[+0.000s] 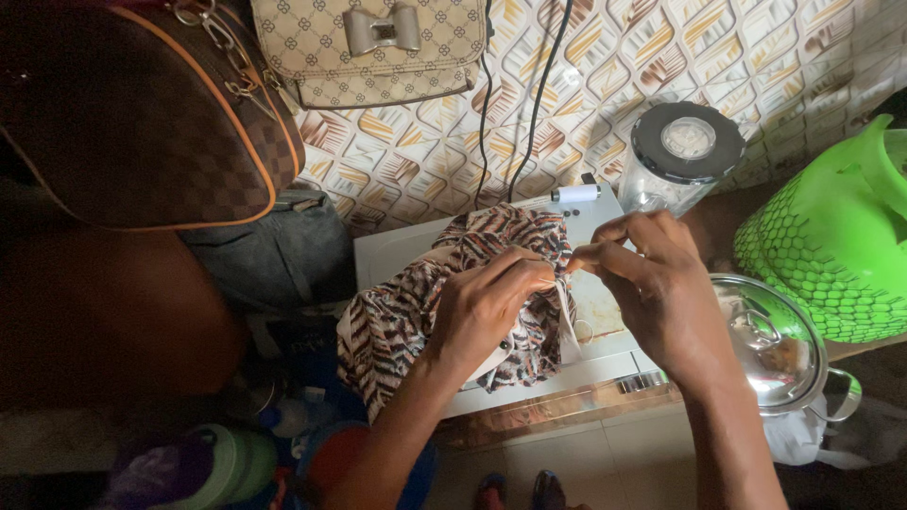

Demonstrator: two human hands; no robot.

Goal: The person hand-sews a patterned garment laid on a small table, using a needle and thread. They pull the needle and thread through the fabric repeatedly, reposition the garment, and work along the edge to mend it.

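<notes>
We take the white sewing machine [605,312] as our landmark. Largest, up and to its left, hangs a brown checked bag [142,113], with a beige patterned purse [368,47] beside it. To the machine's right sits a green plastic basket [831,246]; we cannot see inside it. In front of that stands a steel pot [770,345], lid on, contents hidden. Behind the machine is a clear jar [680,156] with a black lid, holding something pale. Draped over the machine lies the striped fabric [444,302]. Our left hand [487,302] pinches a fold of it; our right hand [652,283] has fingertips pressed together at the same spot, seemingly on a thread too thin to confirm. We judge this fine hand-work at a seam, needing a steady pull. A white thread spool [574,194] rests on the machine's top.
</notes>
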